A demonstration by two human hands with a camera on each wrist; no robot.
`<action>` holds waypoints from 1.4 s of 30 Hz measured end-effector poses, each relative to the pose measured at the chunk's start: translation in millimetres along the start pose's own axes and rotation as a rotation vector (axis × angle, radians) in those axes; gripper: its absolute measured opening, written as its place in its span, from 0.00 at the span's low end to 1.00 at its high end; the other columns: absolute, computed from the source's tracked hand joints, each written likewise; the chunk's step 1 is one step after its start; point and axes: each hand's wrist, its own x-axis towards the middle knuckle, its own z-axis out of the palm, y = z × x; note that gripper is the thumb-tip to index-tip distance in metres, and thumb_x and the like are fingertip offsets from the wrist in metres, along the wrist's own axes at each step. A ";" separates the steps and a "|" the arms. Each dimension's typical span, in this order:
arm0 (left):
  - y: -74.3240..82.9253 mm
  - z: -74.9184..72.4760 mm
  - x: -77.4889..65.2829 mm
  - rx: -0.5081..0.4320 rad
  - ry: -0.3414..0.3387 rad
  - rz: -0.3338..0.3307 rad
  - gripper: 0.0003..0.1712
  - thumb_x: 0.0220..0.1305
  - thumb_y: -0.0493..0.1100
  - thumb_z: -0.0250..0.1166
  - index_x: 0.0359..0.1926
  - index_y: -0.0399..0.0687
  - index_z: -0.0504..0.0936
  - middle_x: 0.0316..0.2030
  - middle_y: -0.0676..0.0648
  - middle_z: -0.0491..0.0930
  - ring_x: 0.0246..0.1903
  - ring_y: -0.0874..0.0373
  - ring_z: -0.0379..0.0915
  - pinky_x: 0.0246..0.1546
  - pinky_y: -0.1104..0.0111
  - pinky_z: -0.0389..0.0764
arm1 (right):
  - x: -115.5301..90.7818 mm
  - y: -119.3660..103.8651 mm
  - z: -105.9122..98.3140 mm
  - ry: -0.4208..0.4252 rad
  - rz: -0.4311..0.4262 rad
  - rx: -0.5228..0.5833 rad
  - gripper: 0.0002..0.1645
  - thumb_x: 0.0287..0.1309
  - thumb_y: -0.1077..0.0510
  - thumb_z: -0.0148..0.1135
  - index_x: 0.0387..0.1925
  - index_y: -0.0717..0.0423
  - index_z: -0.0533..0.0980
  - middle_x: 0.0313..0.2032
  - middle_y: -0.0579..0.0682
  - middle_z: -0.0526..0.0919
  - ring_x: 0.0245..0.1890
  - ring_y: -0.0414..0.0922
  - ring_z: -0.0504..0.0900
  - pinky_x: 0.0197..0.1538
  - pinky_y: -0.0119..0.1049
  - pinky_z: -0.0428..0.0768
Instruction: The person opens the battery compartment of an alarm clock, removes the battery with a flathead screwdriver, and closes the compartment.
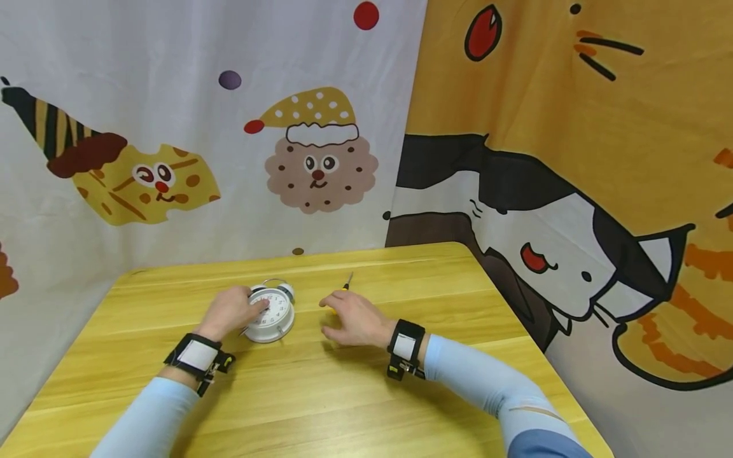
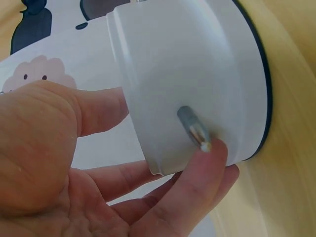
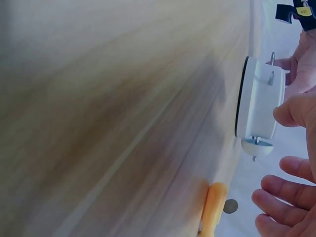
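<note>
A white twin-bell alarm clock [image 1: 279,323] lies face up on the table, its dial toward the head camera. My left hand [image 1: 230,313] grips its left side, thumb over the face. Close up in the left wrist view, fingers [image 2: 202,182] touch the clock's white casing [image 2: 187,64] beside a short metal leg [image 2: 192,127]. My right hand [image 1: 357,319] is apart from the clock, to its right, fingers spread and holding nothing visible. Partly hidden behind that hand is a screwdriver [image 1: 347,284], whose orange-yellow handle [image 3: 214,207] shows in the right wrist view.
The wooden table [image 1: 298,407] ends at a rounded far right corner. Behind it hangs a curtain [image 1: 189,38] printed with cartoon figures. Black straps with small cameras circle both wrists.
</note>
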 end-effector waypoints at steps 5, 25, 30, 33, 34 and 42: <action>10.4 3.6 5.5 0.007 0.010 0.003 0.28 0.77 0.57 0.70 0.42 0.31 0.85 0.32 0.38 0.83 0.32 0.47 0.77 0.31 0.62 0.73 | 5.4 1.3 4.0 0.026 -0.022 -0.042 0.36 0.69 0.40 0.78 0.70 0.52 0.80 0.64 0.51 0.89 0.63 0.47 0.88 0.71 0.44 0.85; 41.0 30.1 17.3 -0.013 0.063 -0.024 0.28 0.76 0.59 0.70 0.32 0.37 0.84 0.25 0.43 0.80 0.23 0.52 0.75 0.22 0.66 0.69 | 30.9 -11.6 8.0 0.008 0.082 0.069 0.56 0.59 0.38 0.86 0.80 0.56 0.72 0.75 0.56 0.83 0.74 0.53 0.83 0.84 0.62 0.70; 45.1 33.1 20.5 0.014 0.078 -0.047 0.28 0.77 0.60 0.69 0.28 0.42 0.81 0.23 0.44 0.79 0.21 0.53 0.74 0.20 0.66 0.67 | 37.2 -18.4 12.2 0.012 0.135 0.141 0.54 0.59 0.42 0.86 0.79 0.57 0.71 0.75 0.56 0.81 0.72 0.51 0.84 0.77 0.50 0.81; 45.3 34.7 21.4 -0.014 0.102 -0.031 0.26 0.76 0.58 0.70 0.30 0.40 0.82 0.25 0.42 0.81 0.23 0.52 0.76 0.20 0.66 0.69 | 42.4 -21.6 13.7 0.014 0.171 0.157 0.52 0.58 0.43 0.87 0.77 0.58 0.74 0.75 0.56 0.80 0.71 0.51 0.84 0.72 0.42 0.85; 44.8 35.5 21.6 -0.027 0.111 -0.025 0.26 0.76 0.57 0.70 0.32 0.39 0.83 0.26 0.42 0.82 0.23 0.51 0.76 0.20 0.66 0.70 | 44.4 -22.9 14.1 0.015 0.179 0.163 0.51 0.58 0.44 0.87 0.76 0.59 0.75 0.76 0.57 0.79 0.71 0.51 0.84 0.72 0.42 0.85; 38.9 40.3 21.6 -0.110 0.140 0.044 0.22 0.75 0.52 0.72 0.45 0.33 0.86 0.36 0.37 0.89 0.32 0.49 0.82 0.27 0.65 0.77 | 59.3 -26.7 20.4 0.030 0.210 0.170 0.51 0.53 0.50 0.89 0.75 0.59 0.77 0.75 0.57 0.80 0.74 0.51 0.81 0.76 0.44 0.82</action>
